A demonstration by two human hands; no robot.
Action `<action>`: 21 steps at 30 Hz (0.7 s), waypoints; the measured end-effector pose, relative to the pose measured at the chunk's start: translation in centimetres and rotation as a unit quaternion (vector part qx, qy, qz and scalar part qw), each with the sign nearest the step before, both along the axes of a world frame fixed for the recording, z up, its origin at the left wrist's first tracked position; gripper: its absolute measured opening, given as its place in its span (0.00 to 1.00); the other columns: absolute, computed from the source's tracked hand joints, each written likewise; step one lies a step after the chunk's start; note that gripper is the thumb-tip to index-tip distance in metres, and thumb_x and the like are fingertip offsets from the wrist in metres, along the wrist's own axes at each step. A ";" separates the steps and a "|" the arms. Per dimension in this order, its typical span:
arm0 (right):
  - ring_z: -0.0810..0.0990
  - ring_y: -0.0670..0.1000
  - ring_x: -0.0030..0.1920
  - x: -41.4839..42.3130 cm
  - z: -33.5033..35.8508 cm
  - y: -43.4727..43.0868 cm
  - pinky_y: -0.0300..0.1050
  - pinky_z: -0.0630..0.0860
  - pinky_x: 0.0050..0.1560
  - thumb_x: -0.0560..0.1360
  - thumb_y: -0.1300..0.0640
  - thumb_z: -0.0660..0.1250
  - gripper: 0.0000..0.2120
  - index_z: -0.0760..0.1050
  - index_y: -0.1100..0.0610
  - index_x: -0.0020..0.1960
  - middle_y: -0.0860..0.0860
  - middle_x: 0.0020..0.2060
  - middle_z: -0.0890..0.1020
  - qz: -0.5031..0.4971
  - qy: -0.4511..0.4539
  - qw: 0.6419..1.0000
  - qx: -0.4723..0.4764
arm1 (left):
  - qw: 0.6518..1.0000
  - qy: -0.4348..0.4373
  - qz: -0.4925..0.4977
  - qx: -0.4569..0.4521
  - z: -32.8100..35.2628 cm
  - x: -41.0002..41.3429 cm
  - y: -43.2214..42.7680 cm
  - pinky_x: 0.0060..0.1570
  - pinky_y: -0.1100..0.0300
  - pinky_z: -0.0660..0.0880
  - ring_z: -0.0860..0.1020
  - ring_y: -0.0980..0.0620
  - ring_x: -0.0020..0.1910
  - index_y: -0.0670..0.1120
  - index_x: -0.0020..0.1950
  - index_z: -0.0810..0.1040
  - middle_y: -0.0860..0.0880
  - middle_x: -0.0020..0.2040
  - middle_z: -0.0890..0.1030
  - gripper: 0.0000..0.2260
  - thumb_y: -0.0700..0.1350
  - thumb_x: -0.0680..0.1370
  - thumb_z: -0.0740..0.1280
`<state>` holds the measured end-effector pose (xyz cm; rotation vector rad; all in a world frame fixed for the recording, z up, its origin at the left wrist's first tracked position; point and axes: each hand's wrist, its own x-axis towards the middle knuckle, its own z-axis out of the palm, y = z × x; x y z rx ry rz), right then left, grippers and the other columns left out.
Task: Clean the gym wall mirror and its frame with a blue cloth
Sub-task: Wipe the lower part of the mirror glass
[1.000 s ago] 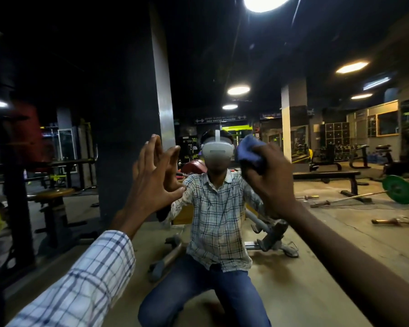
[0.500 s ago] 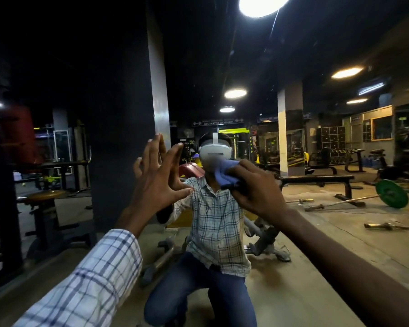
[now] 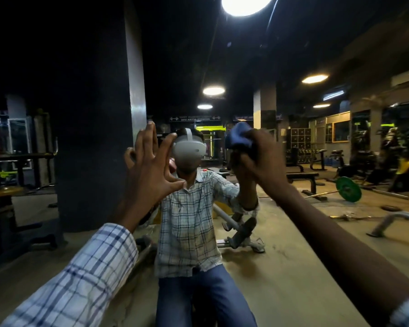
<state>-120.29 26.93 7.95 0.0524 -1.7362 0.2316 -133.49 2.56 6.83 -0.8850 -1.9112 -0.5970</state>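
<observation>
The mirror (image 3: 80, 67) was smooth, glossy glass with a clear reflection. The cloth (image 3: 240, 138) at one o'clock was soft blue fabric, matt and bunched into folds. The sleeve (image 3: 87, 274) at seven o'clock was thin woven check cloth, matt. The reflected shirt (image 3: 189, 220) had the same weave, and the jeans (image 3: 206, 293) at six o'clock were blue denim. The headset (image 3: 189, 151) looked like smooth matt white plastic. The pillar (image 3: 92, 138) at ten o'clock was dark and matt, with a glossy strip down its edge. The floor (image 3: 305, 267) at four o'clock was rough, dusty and dull. The plate (image 3: 348, 189) at three o'clock was smooth and green, on a dull metal bar (image 3: 321, 194).
</observation>
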 end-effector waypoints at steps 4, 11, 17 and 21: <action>0.75 0.47 0.53 0.2 1.2 1.0 0.54 0.80 0.55 0.73 0.61 0.73 0.16 0.76 0.58 0.60 0.51 0.53 0.76 -0.053 0.045 0.995 -0.077 | 1.000 0.006 -0.001 0.003 -0.1 -0.2 -0.1 0.77 0.34 0.50 0.39 0.44 0.84 0.58 0.83 0.56 0.47 0.85 0.37 0.53 0.63 0.65 0.81; 0.76 0.47 0.55 0.1 -0.1 -0.3 0.43 0.78 0.57 0.73 0.62 0.73 0.18 0.75 0.57 0.61 0.51 0.57 0.77 -0.056 -0.015 0.998 -0.037 | 1.000 0.021 -0.004 0.012 -0.1 -0.6 0.4 0.75 0.31 0.53 0.43 0.39 0.83 0.55 0.82 0.59 0.43 0.85 0.41 0.54 0.60 0.63 0.83; 0.73 0.45 0.59 0.5 1.0 2.0 0.42 0.76 0.61 0.76 0.61 0.72 0.19 0.73 0.59 0.66 0.54 0.62 0.76 -0.083 0.098 0.971 -0.200 | 1.000 0.016 -0.001 0.023 -0.1 -0.4 0.9 0.74 0.31 0.53 0.44 0.38 0.83 0.54 0.81 0.61 0.42 0.85 0.43 0.53 0.57 0.62 0.85; 0.74 0.45 0.57 -0.8 0.9 -1.4 0.29 0.69 0.56 0.75 0.59 0.71 0.20 0.74 0.59 0.66 0.53 0.61 0.77 -0.042 -0.030 0.999 0.007 | 1.000 0.025 -0.003 0.014 -0.1 -0.6 0.3 0.74 0.32 0.54 0.43 0.39 0.84 0.56 0.82 0.59 0.43 0.85 0.41 0.54 0.61 0.62 0.83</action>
